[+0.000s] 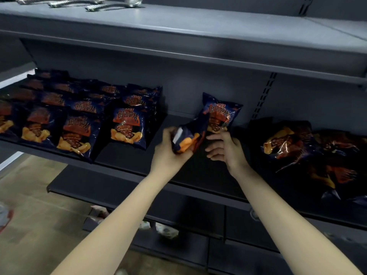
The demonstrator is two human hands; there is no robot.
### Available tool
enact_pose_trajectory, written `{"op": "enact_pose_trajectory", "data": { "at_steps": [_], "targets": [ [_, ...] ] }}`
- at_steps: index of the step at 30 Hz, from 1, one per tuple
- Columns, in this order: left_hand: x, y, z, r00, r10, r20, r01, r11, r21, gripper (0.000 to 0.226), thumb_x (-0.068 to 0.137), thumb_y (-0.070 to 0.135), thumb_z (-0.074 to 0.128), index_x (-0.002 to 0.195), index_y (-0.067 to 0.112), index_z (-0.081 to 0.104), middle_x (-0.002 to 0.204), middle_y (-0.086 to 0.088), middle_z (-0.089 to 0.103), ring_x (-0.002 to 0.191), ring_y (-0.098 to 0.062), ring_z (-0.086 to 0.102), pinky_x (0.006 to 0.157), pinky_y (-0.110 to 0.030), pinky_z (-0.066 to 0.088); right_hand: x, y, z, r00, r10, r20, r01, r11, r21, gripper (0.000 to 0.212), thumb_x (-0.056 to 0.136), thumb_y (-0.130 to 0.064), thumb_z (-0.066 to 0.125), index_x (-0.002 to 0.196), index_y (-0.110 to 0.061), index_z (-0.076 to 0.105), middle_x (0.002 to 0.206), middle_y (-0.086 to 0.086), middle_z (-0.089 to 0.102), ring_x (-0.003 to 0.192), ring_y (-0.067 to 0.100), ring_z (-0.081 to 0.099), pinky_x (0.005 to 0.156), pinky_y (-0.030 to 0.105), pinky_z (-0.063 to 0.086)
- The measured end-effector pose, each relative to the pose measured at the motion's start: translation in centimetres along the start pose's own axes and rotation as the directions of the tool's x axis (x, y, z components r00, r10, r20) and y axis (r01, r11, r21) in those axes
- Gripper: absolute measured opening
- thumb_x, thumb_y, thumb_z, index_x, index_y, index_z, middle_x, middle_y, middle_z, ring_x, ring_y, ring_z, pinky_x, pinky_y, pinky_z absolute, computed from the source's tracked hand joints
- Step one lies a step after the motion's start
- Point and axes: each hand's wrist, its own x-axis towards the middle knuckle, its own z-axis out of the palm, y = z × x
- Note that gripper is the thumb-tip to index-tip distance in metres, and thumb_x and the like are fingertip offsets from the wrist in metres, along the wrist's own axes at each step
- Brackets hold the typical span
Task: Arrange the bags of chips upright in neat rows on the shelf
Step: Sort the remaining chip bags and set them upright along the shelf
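- Shelf (127, 157), dark, middle tier: stocked with dark blue and orange chip bags in three groups, listed here outward from the grasp.
- Held bag (184, 141): at the grasp itself, above the bare deck, tilted with the top leaning away and to the right; pale patch on the face turned toward the camera.
- Standing bag (220, 114): just beyond the grasp and to its right, upright near the back panel, printed front facing out; touching or overlapping the held bag, which of the two not clear.
- Rows of bags (127, 126): well to the left of the grasp, several files running front to back, propped upright with a slight backward lean, fronts outward; parted from the grasp by a strip of bare deck.
- Heap of bags (297, 143): well to the right of the grasp, lying flat and overlapping, partly in shadow.
- Upper shelf (198, 26): above the grasp, grey; carrying metal utensils (111, 5) toward its far left end.
- Lower shelf (119, 195): below the grasp, dark; pale blurred items beneath, not identifiable.
- Left hand (168, 149): reaching up and forward on a bare left forearm (119, 215), clenched round the lower end of the held bag, thumb on the near face.
- Right hand (226, 149): immediately right of the grasp on a bare right forearm (288, 215), fingers loosely spread and relaxed, gripping nothing; uppermost fingertip at the lower edge of the standing bag, contact not certain.
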Motion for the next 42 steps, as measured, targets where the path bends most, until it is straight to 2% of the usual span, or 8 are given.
{"op": "enact_pose_trajectory", "data": {
  "at_steps": [5,10,15,21,31,37,40,42],
  "targets": [
    [1.7,0.7,-2.6,0.921,-0.292,0.258,0.375,0.843,-0.386,0.036,0.082,0.020,0.068,0.114,0.027,0.052,0.100,0.013,0.062,0.092,-0.005,0.058,0.076,-0.021,0.046,0.4,0.9,0.0,0.986,-0.103,-0.128,0.107,0.994,0.025,0.026,0.097,-0.033,0.044,0.097,-0.018,0.065,0.088,0.003,0.068,0.077,0.018,0.063,0.064,0.026,0.051],
    [1.5,-0.6,-4.7,0.829,-0.448,0.334,0.558,0.635,-0.535,0.025,0.084,0.021,0.065,0.108,0.020,0.059,0.099,-0.002,0.069,0.093,-0.018,0.065,0.083,-0.033,0.051,0.6,2.2,1.8,0.944,-0.032,0.329,0.006,0.997,0.081,0.073,0.075,-0.054,0.060,0.136,-0.017,0.045,0.129,0.003,0.060,0.116,0.020,0.060,0.095,0.041,0.050],
    [1.2,-2.7,-7.6,0.808,-0.475,0.349,0.590,0.641,-0.491,0.030,0.082,0.023,0.066,0.110,0.016,0.060,0.102,-0.006,0.070,0.094,-0.021,0.067,0.082,-0.033,0.051,-0.3,3.1,6.3,0.869,-0.067,0.491,-0.003,0.990,0.142,0.036,0.080,-0.016,0.070,0.115,-0.015,0.061,0.109,0.004,0.071,0.105,0.023,0.065,0.086,0.036,0.055],
    [1.7,-5.2,-10.6,0.774,-0.547,0.318,0.623,0.567,-0.539,0.024,0.080,0.023,0.069,0.101,0.013,0.063,0.089,-0.005,0.073,0.089,-0.023,0.068,0.084,-0.038,0.052,0.6,3.1,10.6,0.883,-0.080,0.463,0.011,0.989,0.150,0.040,0.075,-0.022,0.074,0.113,-0.013,0.064,0.106,0.008,0.071,0.102,0.025,0.067,0.084,0.037,0.055],
    [2.7,-7.8,-10.8,0.805,-0.412,0.427,0.430,-0.092,-0.898,0.047,0.077,0.023,0.064,0.121,0.008,0.056,0.117,-0.014,0.065,0.097,-0.023,0.068,0.067,-0.033,0.056,2.4,2.0,16.5,0.891,-0.129,0.434,-0.001,0.958,0.288,0.084,0.060,-0.040,0.085,0.129,-0.014,0.047,0.120,0.002,0.066,0.115,0.019,0.061,0.089,0.029,0.052],
    [3.9,-9.7,-11.5,0.758,-0.392,0.521,0.604,0.120,-0.788,0.030,0.083,0.030,0.058,0.110,0.017,0.056,0.110,-0.004,0.062,0.099,-0.020,0.061,0.084,-0.032,0.049,3.6,1.6,19.3,0.976,-0.198,0.087,0.170,0.951,0.259,0.049,0.070,-0.015,0.075,0.115,-0.012,0.057,0.115,0.014,0.066,0.110,0.030,0.062,0.101,0.055,0.043],
    [3.7,-10.0,-13.0,0.725,-0.332,0.604,0.670,0.545,-0.504,0.021,0.091,0.017,0.057,0.112,0.017,0.053,0.101,0.001,0.061,0.092,-0.014,0.061,0.080,-0.025,0.052,4.9,0.8,18.8,0.981,-0.195,-0.011,0.193,0.962,0.193,0.051,0.066,-0.015,0.075,0.113,-0.013,0.055,0.114,0.013,0.065,0.110,0.030,0.061,0.101,0.053,0.044],
    [3.5,-10.8,-14.0,0.768,-0.219,0.601,0.448,0.855,-0.261,0.023,0.089,0.019,0.062,0.111,0.018,0.058,0.095,0.005,0.063,0.086,-0.010,0.063,0.076,-0.019,0.053,5.6,0.7,18.5,0.983,-0.183,-0.014,0.184,0.979,0.083,0.056,0.065,-0.016,0.074,0.117,-0.012,0.052,0.116,0.012,0.063,0.110,0.027,0.061,0.100,0.052,0.045]
  ]
}}
